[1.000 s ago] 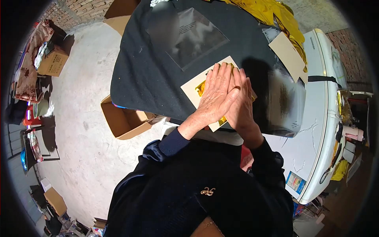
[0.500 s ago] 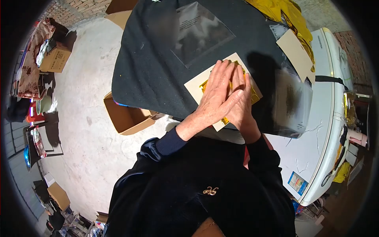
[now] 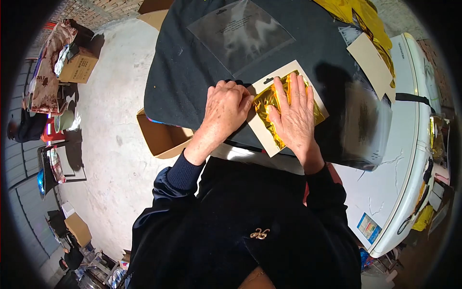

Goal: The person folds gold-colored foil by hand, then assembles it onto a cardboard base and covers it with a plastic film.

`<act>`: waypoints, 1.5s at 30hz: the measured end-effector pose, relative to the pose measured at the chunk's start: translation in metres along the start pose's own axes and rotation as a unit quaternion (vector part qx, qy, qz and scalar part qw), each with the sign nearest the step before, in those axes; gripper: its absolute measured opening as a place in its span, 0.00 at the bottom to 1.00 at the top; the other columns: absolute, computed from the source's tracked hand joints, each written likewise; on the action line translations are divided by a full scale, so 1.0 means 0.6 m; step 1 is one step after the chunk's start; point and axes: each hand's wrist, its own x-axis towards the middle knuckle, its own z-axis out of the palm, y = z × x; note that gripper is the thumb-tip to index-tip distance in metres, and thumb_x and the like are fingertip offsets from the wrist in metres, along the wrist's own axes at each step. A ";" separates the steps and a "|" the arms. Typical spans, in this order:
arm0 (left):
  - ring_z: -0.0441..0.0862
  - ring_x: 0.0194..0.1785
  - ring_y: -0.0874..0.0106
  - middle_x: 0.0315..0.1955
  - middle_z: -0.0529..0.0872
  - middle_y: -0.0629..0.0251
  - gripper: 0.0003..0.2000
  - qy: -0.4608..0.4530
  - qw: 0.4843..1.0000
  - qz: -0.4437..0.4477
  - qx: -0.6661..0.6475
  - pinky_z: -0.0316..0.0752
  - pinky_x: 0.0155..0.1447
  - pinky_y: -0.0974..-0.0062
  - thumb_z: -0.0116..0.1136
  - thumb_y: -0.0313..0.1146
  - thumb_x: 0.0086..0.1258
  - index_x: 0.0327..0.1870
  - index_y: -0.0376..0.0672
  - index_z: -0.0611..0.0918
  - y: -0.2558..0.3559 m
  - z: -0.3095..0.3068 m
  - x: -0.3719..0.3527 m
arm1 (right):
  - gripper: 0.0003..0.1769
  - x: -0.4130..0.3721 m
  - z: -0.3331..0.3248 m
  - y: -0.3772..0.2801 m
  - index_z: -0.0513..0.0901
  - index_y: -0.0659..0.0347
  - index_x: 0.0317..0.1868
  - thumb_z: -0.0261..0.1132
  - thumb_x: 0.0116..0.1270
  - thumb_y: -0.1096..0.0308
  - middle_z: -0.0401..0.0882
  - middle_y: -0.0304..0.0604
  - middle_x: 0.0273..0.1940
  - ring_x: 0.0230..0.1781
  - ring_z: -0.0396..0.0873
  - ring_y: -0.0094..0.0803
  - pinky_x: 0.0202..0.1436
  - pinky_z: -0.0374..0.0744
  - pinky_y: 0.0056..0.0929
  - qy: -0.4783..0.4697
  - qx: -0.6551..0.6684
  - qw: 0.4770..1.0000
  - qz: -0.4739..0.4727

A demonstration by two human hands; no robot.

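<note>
A cream backing card point(image 3: 269, 142) with a hanging slot lies tilted on the black cloth point(image 3: 183, 91). Shiny gold foil point(image 3: 266, 102) rests over the middle of the card. My right hand point(image 3: 295, 120) is flat on this foil, its fingers stretched out and the thumb apart. Just left of the card, my left hand point(image 3: 225, 107) is closed, with fingers curled down at the cloth. Dark material bunches beside those fingertips; what they grip is hidden. Beyond both hands, a clear plastic bag point(image 3: 240, 36) with a slot lies on the cloth.
More gold foil point(image 3: 358, 14) is heaped at the back right, near a plain card point(image 3: 370, 65). Clear bags point(image 3: 363, 127) are stacked at the right, beside a white chest-like surface point(image 3: 394, 159). An open cardboard box point(image 3: 163, 139) stands on the floor at left.
My hands were stacked over the foil. The left has moved off to the left and curled its fingers; the right stays flat, uncovering more foil and the card's slot. The view has shifted slightly.
</note>
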 end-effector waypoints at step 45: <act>0.42 0.89 0.35 0.84 0.57 0.40 0.36 0.034 0.987 0.106 -0.113 0.50 0.88 0.40 0.70 0.40 0.74 0.81 0.41 0.71 0.119 0.135 0.001 | 0.14 0.011 -0.052 0.119 0.88 0.60 0.55 0.69 0.70 0.75 0.84 0.44 0.49 0.54 0.78 0.48 0.61 0.78 0.45 0.159 0.185 0.969 0.031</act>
